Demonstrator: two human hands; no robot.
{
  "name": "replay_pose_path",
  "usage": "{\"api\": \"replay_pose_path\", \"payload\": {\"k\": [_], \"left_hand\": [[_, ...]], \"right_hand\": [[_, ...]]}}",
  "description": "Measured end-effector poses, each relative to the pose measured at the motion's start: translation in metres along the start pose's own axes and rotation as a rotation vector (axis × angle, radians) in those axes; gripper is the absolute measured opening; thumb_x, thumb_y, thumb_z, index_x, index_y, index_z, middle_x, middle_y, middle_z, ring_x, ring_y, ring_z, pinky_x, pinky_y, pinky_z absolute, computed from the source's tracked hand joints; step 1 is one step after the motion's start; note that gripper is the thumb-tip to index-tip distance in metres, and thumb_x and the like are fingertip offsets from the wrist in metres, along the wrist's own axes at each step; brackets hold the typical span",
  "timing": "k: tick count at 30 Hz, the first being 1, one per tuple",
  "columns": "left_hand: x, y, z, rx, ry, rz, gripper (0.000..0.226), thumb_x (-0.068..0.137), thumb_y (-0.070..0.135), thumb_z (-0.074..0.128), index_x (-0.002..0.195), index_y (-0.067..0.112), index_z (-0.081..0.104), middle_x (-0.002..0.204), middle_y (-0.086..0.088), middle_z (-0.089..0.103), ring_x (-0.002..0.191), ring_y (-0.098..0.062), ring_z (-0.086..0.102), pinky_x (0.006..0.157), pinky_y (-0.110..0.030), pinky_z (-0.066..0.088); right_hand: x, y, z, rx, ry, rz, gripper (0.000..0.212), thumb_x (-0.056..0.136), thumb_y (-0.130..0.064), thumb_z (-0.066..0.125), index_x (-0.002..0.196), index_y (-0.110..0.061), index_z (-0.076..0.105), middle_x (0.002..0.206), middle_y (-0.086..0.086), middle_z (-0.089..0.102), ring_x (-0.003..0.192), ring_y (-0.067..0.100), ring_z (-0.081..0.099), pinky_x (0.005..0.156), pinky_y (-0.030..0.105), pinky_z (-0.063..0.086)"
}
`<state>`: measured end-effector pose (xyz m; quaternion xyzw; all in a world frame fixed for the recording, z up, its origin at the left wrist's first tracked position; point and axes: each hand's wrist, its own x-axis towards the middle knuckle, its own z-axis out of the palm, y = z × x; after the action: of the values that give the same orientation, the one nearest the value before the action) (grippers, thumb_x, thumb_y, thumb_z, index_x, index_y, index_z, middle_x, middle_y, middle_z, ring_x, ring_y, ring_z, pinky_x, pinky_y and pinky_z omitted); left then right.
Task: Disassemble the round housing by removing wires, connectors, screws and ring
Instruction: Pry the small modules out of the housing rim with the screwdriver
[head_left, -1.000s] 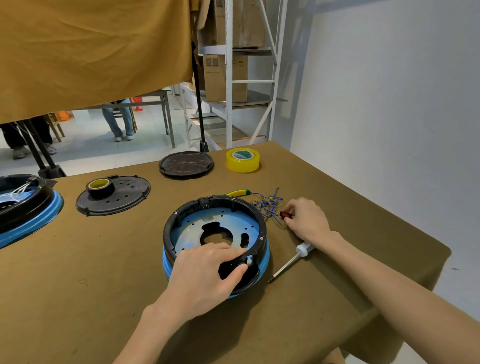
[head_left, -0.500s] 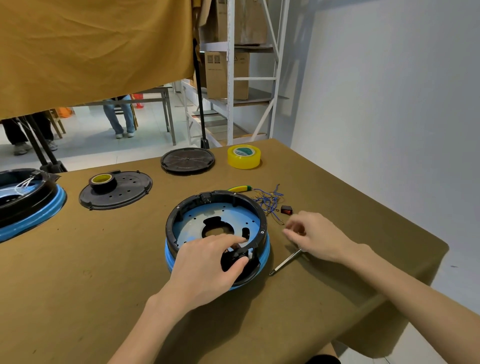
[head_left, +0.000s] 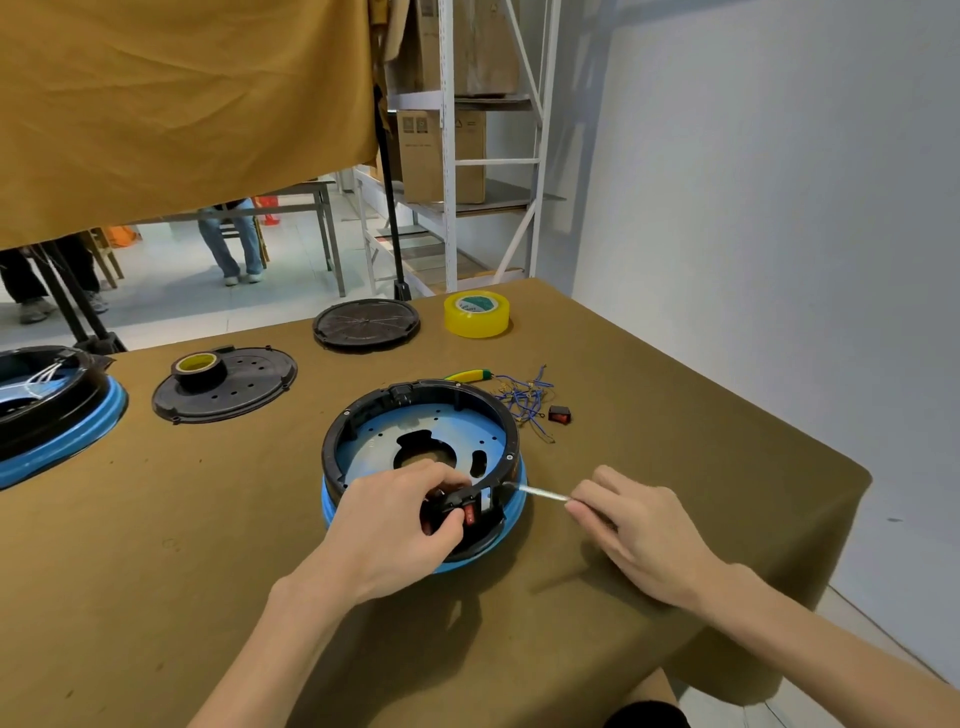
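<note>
The round housing (head_left: 421, 457), a black ring on a blue base with a blue perforated plate inside, sits near the middle of the brown table (head_left: 156, 571). The left hand (head_left: 395, 525) lies over its near rim, fingers curled round a black switch block with a red rocker (head_left: 470, 514) set in the ring. The right hand (head_left: 639, 525) lies just right of the housing and pinches a screwdriver (head_left: 540, 493), whose metal shaft points left with its tip touching the ring's near-right edge; the handle is hidden in the hand.

Behind the housing's right side lies a tangle of blue wires (head_left: 524, 400), a yellow-green handled tool (head_left: 467, 375) and a loose red rocker switch (head_left: 559, 414), all apart from both hands. Farther back stand a yellow tape roll (head_left: 477, 314) and a black round cover (head_left: 366, 325). To the left, a perforated black disc (head_left: 244, 387) carries a small roll of black tape (head_left: 199, 368). At the table's left edge sits a second blue-and-black housing (head_left: 52, 410) with white wires inside.
</note>
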<state>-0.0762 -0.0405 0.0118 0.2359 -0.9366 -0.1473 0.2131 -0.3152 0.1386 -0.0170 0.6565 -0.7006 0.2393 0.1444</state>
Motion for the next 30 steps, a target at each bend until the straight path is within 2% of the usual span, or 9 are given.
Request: {"api": "replay_pose_path", "payload": {"k": [3,8,13,18,21,25,30], "left_hand": [[0.001,0.000,0.000,0.001,0.003,0.002,0.040,0.086,0.059,0.047,0.117,0.044,0.067,0.095,0.030,0.066,0.087,0.006,0.061,0.068,-0.004,0.041],[0.001,-0.001,-0.002,-0.021,0.009,0.002,0.034,0.085,0.056,0.052,0.112,0.043,0.068,0.093,0.031,0.066,0.089,0.006,0.062,0.069,-0.011,0.049],[0.000,-0.002,-0.004,-0.025,0.009,0.016,0.035,0.084,0.056,0.053,0.113,0.043,0.067,0.094,0.033,0.064,0.091,0.009,0.061,0.070,-0.005,0.043],[0.000,-0.001,-0.003,-0.035,0.024,0.017,0.036,0.083,0.059,0.052,0.111,0.044,0.068,0.090,0.037,0.059,0.090,0.012,0.060,0.068,-0.004,0.044],[0.000,-0.001,-0.002,-0.037,0.034,0.018,0.036,0.083,0.060,0.051,0.111,0.044,0.068,0.090,0.036,0.061,0.090,0.012,0.060,0.066,-0.004,0.044],[-0.001,0.001,-0.001,-0.034,0.039,0.017,0.038,0.084,0.062,0.052,0.111,0.042,0.068,0.091,0.032,0.062,0.087,0.008,0.062,0.068,-0.006,0.045],[-0.002,0.002,0.000,-0.039,0.045,0.008,0.036,0.084,0.062,0.053,0.109,0.041,0.068,0.090,0.031,0.063,0.084,0.006,0.063,0.069,-0.009,0.050]], "right_hand": [[0.002,-0.019,0.001,-0.061,-0.012,-0.078,0.047,0.109,-0.053,0.032,0.085,-0.026,0.063,0.076,-0.011,0.048,0.054,0.012,0.044,0.044,0.031,0.041],[0.013,-0.029,-0.005,-0.126,0.021,-0.035,0.051,0.106,-0.058,0.034,0.084,-0.030,0.070,0.072,-0.010,0.049,0.051,0.013,0.046,0.043,0.032,0.040],[0.011,-0.022,-0.012,-0.178,0.015,0.012,0.061,0.103,-0.065,0.029,0.080,-0.029,0.072,0.069,-0.010,0.048,0.049,0.013,0.047,0.041,0.034,0.043],[0.013,-0.026,-0.015,-0.238,0.074,-0.007,0.062,0.101,-0.065,0.033,0.067,-0.027,0.068,0.064,-0.009,0.044,0.045,0.011,0.037,0.039,0.028,0.032],[0.018,-0.029,-0.015,-0.237,0.097,-0.025,0.060,0.101,-0.065,0.035,0.068,-0.028,0.069,0.063,-0.007,0.044,0.045,0.012,0.037,0.039,0.029,0.030],[0.019,-0.027,-0.015,-0.244,0.127,-0.040,0.058,0.100,-0.064,0.038,0.067,-0.028,0.069,0.063,-0.008,0.043,0.047,0.010,0.028,0.042,0.024,0.021],[0.023,-0.019,-0.016,-0.243,0.133,-0.023,0.059,0.099,-0.065,0.039,0.063,-0.026,0.066,0.062,-0.008,0.042,0.046,0.010,0.029,0.040,0.025,0.022]]}}
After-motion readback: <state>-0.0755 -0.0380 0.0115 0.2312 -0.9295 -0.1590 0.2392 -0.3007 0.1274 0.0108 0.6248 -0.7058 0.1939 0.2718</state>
